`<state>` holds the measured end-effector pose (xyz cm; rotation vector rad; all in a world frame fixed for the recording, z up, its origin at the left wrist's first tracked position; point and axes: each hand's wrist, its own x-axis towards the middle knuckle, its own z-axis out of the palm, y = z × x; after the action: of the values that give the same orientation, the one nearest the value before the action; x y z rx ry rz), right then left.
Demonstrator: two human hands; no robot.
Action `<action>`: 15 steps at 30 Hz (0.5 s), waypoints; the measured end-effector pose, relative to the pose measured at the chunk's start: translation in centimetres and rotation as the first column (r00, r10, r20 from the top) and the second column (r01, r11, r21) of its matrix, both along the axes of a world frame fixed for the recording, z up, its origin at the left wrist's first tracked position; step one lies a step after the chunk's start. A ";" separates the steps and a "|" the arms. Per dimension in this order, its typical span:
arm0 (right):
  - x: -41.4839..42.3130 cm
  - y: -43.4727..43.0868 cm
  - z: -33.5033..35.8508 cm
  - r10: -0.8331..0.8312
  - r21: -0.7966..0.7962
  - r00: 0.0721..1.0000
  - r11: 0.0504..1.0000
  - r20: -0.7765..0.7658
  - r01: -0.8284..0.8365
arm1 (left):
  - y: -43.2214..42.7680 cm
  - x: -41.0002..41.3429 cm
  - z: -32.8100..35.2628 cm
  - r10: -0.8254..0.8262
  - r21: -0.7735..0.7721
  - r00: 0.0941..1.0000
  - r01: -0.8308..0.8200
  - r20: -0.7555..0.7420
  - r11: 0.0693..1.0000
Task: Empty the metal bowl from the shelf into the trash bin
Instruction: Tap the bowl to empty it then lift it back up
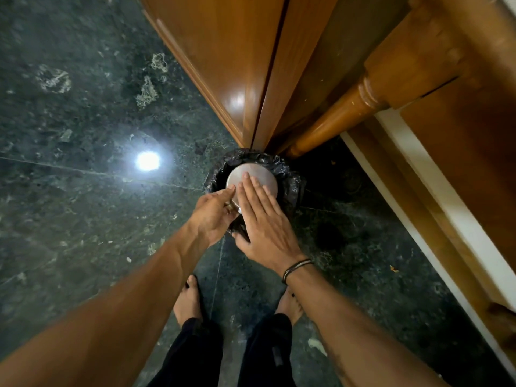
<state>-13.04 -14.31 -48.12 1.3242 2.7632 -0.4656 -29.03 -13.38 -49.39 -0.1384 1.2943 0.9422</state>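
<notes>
The metal bowl (258,174) is upside down over the trash bin (290,182), which is lined with a black bag and stands on the floor by a wooden door. My left hand (213,216) grips the bowl's near left rim. My right hand (262,227) lies flat, fingers straight and together, on the bowl's upturned bottom. The inside of the bowl and the bin's contents are hidden.
A wooden door (223,65) and a turned wooden furniture leg (343,115) stand just behind the bin. A wooden frame with a white edge (435,191) runs along the right. Dark green marble floor (83,191) spreads to the left. My bare feet (190,300) stand below the bin.
</notes>
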 end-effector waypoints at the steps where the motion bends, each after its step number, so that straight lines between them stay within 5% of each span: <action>1: 0.1 0.1 0.0 -0.012 0.012 1.000 1.000 -0.007 0.012 | 0.3 -0.1 0.2 0.002 -0.001 1.000 -0.002 0.006 1.000; 15: 0.5 1.0 0.5 -0.049 -0.012 0.999 0.999 0.011 0.050 | 0.5 -0.4 1.4 -0.054 -0.021 0.996 0.052 -0.074 0.998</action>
<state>-12.54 -13.34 -47.58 1.3912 2.7202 -0.4752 -29.39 -12.87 -48.03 -0.0836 1.3696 0.8973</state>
